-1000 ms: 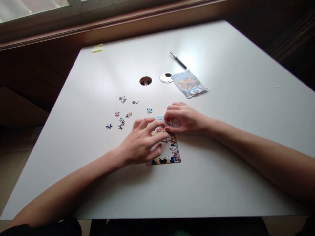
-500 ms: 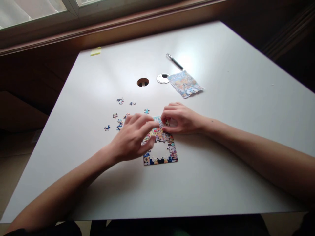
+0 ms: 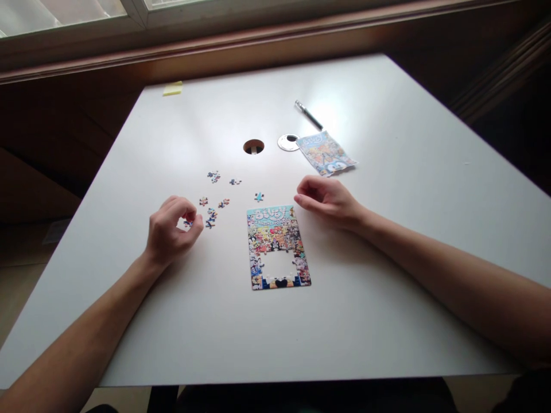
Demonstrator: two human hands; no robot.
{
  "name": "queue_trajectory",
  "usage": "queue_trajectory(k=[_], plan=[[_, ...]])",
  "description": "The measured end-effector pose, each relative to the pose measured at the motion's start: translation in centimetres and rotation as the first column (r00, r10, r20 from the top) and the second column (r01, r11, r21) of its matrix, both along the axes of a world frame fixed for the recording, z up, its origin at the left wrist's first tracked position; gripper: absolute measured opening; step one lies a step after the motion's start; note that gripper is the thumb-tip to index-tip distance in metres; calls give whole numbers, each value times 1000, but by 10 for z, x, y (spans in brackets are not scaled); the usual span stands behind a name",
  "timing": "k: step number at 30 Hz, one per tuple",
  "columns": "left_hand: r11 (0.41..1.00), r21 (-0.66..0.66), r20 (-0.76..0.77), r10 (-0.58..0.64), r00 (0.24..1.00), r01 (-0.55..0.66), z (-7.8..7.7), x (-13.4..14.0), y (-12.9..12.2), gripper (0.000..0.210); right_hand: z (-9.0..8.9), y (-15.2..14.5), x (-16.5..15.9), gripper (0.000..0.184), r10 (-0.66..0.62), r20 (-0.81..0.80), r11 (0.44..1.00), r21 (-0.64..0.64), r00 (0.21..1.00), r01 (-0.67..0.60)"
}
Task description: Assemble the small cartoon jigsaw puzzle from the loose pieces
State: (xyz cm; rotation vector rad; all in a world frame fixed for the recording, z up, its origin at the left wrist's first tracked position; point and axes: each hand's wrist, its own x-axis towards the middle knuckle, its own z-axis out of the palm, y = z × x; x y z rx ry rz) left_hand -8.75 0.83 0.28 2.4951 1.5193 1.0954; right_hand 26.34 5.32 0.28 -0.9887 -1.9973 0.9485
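A partly assembled jigsaw puzzle [image 3: 275, 229] lies flat on the white table, with a gap in its lower middle where the table shows through. My left hand [image 3: 172, 229] is at the left, thumb and index finger curled into a pinch over a puzzle piece [image 3: 187, 223] seen through the ring they form. Whether anything sits between those fingertips is hidden. Several loose puzzle pieces [image 3: 210, 218] are just right of this hand. My right hand [image 3: 329, 201] rests beside the puzzle's upper right corner, apart from it, its fingers curled closed with nothing visible in them.
Farther back lie a printed picture sheet [image 3: 328, 154], a pen [image 3: 309, 115] and a round metal cover [image 3: 287, 143]. A round hole [image 3: 253, 147] is cut in the tabletop. A yellow sticky note [image 3: 173, 88] marks the far left edge. A turquoise piece [image 3: 259, 197] lies above the puzzle.
My left hand has moved left, off the puzzle to the loose pieces. My right hand has let go of the puzzle's right edge and drawn slightly right. The puzzle is now fully uncovered.
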Motion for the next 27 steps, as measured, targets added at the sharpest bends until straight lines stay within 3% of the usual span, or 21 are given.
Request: queue_trajectory(k=[3,10,27], plan=[[997,-63,-15,-46,999,45,5,5,-2,13,-2,1,1,24,-26,-33,999,-36,999,25],[993,-114,82,-10,997,19,6,-7,-3,8,-5,4,3,29,-93,-86,996,-21,992,92],[962,-256,171,-56,984,99,6,-7,-6,7,-4,2,4,26,-97,-64,995,-36,993,95]])
